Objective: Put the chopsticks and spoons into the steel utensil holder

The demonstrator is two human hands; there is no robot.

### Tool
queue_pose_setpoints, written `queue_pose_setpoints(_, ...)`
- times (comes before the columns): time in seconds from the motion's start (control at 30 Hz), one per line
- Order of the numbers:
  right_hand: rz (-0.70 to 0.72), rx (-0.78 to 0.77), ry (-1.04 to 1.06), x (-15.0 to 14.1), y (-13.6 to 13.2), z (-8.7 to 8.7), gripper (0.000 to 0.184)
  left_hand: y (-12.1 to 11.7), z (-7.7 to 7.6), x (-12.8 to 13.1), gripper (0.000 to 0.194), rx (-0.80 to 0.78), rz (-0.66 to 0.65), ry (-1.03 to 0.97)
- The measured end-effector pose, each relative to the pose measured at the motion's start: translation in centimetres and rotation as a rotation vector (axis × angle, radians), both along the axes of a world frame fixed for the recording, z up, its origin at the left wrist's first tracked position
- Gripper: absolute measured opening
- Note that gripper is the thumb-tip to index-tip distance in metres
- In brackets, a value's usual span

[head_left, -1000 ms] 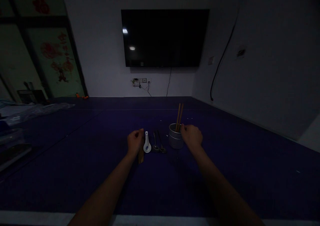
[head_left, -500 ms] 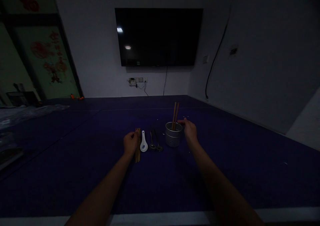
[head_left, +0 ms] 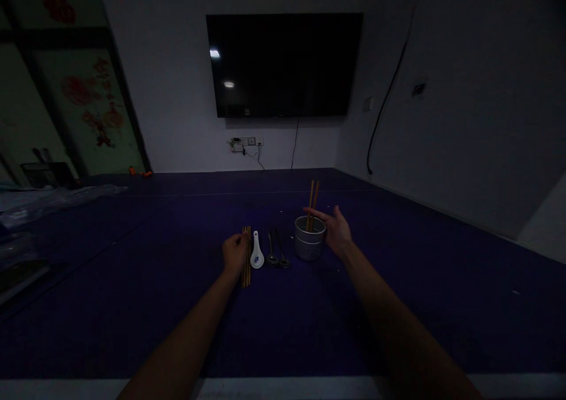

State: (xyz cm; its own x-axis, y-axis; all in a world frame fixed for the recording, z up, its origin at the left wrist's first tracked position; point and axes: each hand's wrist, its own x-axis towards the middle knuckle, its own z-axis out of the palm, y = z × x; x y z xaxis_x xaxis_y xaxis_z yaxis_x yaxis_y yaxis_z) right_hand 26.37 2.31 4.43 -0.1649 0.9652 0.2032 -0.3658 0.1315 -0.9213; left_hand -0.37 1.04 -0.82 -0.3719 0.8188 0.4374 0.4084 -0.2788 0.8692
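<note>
At six o'clock, nearest, a pale edge [head_left: 287,388] bordering a dark purple surface [head_left: 283,329]. Keeps the left hand [head_left: 234,254] curled over the far half of a row of wooden chopsticks [head_left: 246,277], laid flat and pointing toward twelve; cannot tell whether pinching them or only resting there. Just beside, at three o'clock from the row, a white ceramic soup spoon [head_left: 257,261], bowl toward six. Farther along at three, two dark metal spoons [head_left: 284,263], side by side, handles between eleven and twelve. At two o'clock from these, a perforated metal utensil holder [head_left: 308,249], upright, with two standing chopsticks [head_left: 311,197] rising from it, leaning slightly toward one.

Spreads the right hand [head_left: 338,230] at the holder's three o'clock side, fingers stretched over the rim toward the standing chopsticks; cannot tell whether touching them. A second ago, closed at the rim; now opened out, apparently leaving the holder standing without a closed grip around it.

Beyond, at ten o'clock, crumpled clear plastic [head_left: 62,202]. Farthest, at twelve, wall sockets [head_left: 247,142] beneath a black wall-mounted television [head_left: 285,64].
</note>
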Motion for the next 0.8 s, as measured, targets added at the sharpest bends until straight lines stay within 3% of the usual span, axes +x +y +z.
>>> queue_pose_setpoints(0.3,-0.180,0.083,-0.013,0.0,0.6,-0.7,0.071,-0.3,0.1,0.1,0.042,-0.004,-0.034,-0.027)
queue_pose_setpoints(0.5,-0.336,0.226,-0.064,0.1,1.5,-1.2,0.061,-0.6,0.4,0.2,0.042,-0.025,-0.045,-0.031)
queue_pose_setpoints(0.8,-0.354,0.290,-0.064,-0.1,1.2,-0.9,0.062,-0.7,0.6,0.3,0.043,-0.013,-0.035,-0.028)
